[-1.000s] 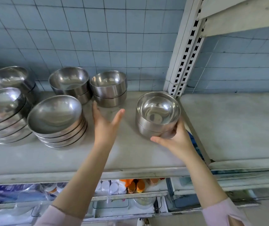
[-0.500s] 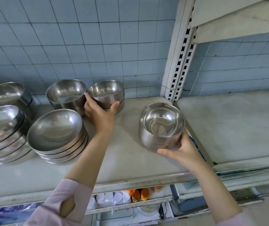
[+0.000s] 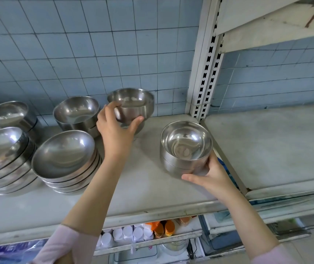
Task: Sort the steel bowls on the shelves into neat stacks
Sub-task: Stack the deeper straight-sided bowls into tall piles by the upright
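Observation:
My left hand [image 3: 114,126] grips a small deep steel bowl [image 3: 133,103] at the back of the white shelf [image 3: 146,187], lifted slightly off the bowl under it. My right hand [image 3: 209,174] cups the front of a short stack of small deep bowls [image 3: 185,147] near the shelf's right end. Left of the lifted bowl stands another pair of deep bowls [image 3: 76,113]. A stack of several wide shallow bowls [image 3: 64,155] sits in front of that pair.
More stacks of wide bowls [image 3: 2,149] fill the shelf's far left. A slotted white upright [image 3: 205,60] divides this shelf from a bare shelf [image 3: 270,145] on the right. Jars and white lids [image 3: 133,233] sit on a lower shelf.
My left hand reached back from mid-shelf, closed on the top small bowl and raised it. My right hand kept hold of the right stack.

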Available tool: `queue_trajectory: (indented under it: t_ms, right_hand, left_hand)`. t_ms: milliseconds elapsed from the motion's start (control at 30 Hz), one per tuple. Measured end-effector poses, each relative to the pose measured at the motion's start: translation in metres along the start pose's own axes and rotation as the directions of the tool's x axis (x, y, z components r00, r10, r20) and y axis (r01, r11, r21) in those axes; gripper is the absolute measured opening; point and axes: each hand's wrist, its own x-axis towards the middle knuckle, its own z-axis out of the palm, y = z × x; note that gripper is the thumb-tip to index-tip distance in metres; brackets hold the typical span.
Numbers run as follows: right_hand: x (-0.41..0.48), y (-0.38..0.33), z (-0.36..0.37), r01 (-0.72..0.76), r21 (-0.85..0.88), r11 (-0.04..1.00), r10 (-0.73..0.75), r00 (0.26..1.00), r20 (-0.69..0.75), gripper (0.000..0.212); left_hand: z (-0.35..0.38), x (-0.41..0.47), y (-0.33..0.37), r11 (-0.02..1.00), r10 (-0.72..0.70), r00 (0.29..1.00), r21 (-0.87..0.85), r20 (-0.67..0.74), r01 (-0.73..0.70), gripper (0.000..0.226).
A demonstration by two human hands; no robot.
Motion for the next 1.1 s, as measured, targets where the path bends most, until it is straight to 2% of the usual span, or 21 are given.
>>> queue_trajectory:
  t_ms: [133,267,400,600,667,733,800,933,1100]
  right_hand:
    - [0.000,-0.001,0.000,0.018,-0.010,1.000,-0.018,1.000,0.018,0.099]
    - [-0.001,0.000,-0.001,0.040,-0.003,0.999,-0.040,0.999,0.021,0.100]
    - [-0.001,0.001,-0.001,0.030,-0.007,1.000,-0.030,0.999,0.011,0.092]
    - [-0.001,0.001,-0.001,0.043,-0.013,0.999,-0.043,0.999,0.003,0.097]
    - [-0.001,0.002,-0.001,0.068,-0.002,0.998,-0.068,0.998,0.010,0.109]
    - [-0.001,0.002,-0.001,0.101,0.015,0.995,-0.101,0.993,0.060,0.131]
    - [-0.002,-0.002,-0.001,0.136,0.058,0.989,-0.142,0.983,0.118,0.137]
    - [-0.002,-0.007,-0.003,0.167,0.182,0.969,-0.182,0.981,0.072,0.116]
    - [-0.001,-0.005,-0.003,0.170,0.191,0.967,-0.180,0.983,0.036,0.101]
  left_hand:
    - [-0.015,-0.027,0.033,0.970,0.137,0.974,-0.222,0.179,-0.096,0.057]
    - [-0.010,-0.057,0.047,0.941,0.269,0.891,-0.297,0.365,-0.163,0.058]
    - [0.001,-0.067,0.039,0.957,0.268,0.855,-0.222,0.444,-0.184,0.060]
    - [0.006,-0.069,0.027,0.967,0.209,0.847,-0.231,0.489,-0.106,0.061]
    - [0.006,-0.067,0.028,0.961,0.205,0.836,-0.266,0.508,-0.074,0.063]
    - [0.006,-0.064,0.026,0.944,0.222,0.818,-0.327,0.531,-0.044,0.065]
    - [0.007,-0.062,0.023,0.932,0.238,0.800,-0.362,0.550,-0.028,0.067]
    - [0.009,-0.059,0.018,0.938,0.211,0.781,-0.348,0.587,0.008,0.071]
    - [0.007,-0.056,0.018,0.931,0.212,0.738,-0.362,0.641,0.047,0.090]
